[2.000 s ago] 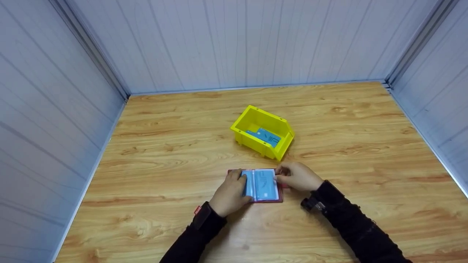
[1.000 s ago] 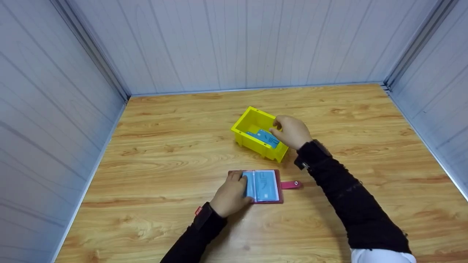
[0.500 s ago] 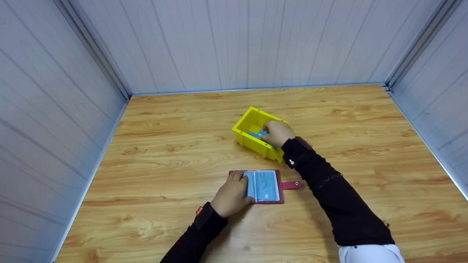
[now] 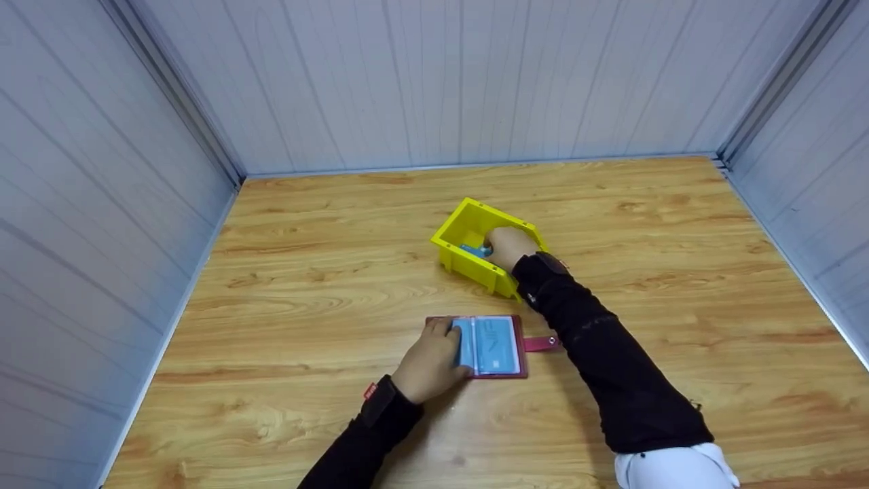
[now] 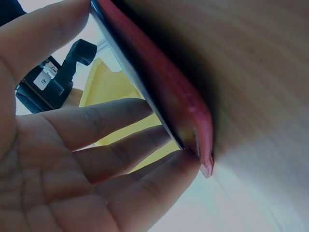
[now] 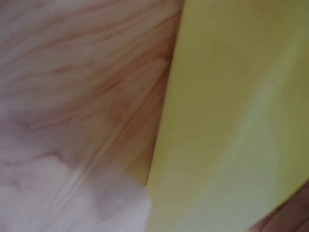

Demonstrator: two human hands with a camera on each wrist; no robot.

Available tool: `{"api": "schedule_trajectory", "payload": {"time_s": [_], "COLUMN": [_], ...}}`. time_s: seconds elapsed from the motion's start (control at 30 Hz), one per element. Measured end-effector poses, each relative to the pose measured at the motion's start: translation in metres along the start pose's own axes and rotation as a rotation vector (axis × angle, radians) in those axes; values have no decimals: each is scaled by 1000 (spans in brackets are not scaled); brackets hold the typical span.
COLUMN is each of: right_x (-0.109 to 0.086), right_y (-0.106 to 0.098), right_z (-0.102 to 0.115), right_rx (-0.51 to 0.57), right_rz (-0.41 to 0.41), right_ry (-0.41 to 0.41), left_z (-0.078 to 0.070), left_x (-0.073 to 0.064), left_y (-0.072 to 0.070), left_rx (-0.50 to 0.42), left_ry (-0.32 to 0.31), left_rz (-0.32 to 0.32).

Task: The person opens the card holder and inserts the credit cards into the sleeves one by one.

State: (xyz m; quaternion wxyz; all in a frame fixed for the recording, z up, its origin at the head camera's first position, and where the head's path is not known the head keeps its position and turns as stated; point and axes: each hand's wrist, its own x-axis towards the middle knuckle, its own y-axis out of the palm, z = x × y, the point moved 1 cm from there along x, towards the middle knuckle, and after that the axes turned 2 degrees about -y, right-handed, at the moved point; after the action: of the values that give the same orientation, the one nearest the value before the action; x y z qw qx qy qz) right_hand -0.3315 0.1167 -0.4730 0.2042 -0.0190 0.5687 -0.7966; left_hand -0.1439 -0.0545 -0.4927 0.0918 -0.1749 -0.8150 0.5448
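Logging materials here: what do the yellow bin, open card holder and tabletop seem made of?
Yellow bin: likely plastic, fairly smooth, judging by its uniform colour and formed rim.
Card holder: soft-looking reddish cover, rounded edge, perhaps leather or imitation; clear inner sleeves, likely plastic, blue showing through.
Tabletop: wood grain, faint sheen; solid or laminate, unclear.

Pale panels [image 4: 421, 81] joined by grey corner strips [image 4: 175, 88] flank a wood-grain tabletop [image 4: 319, 272] on three sides.

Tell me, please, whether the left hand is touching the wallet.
Touching: the left wrist view shows fingertips of the left hand meeting the edge of the wallet.
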Motion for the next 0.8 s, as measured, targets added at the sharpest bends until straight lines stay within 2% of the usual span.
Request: {"api": "schedule_trajectory", "payload": {"time_s": [0.17, 0.33, 0.8], "right_x": [6, 3, 3], "right_y": [4, 3, 2], "right_z": [-3, -2, -6], "right_rx": [-37, -87, -48], "right_rz": [12, -13, 8], "right_ry": [16, -8, -1], "left_z": [-2, -2, -3], "left_x": [0, 0, 4], "left_y": [1, 0, 2], "left_rx": [-3, 1, 12], "left_ry": [3, -1, 9], "left_rz": [5, 11, 8]}}
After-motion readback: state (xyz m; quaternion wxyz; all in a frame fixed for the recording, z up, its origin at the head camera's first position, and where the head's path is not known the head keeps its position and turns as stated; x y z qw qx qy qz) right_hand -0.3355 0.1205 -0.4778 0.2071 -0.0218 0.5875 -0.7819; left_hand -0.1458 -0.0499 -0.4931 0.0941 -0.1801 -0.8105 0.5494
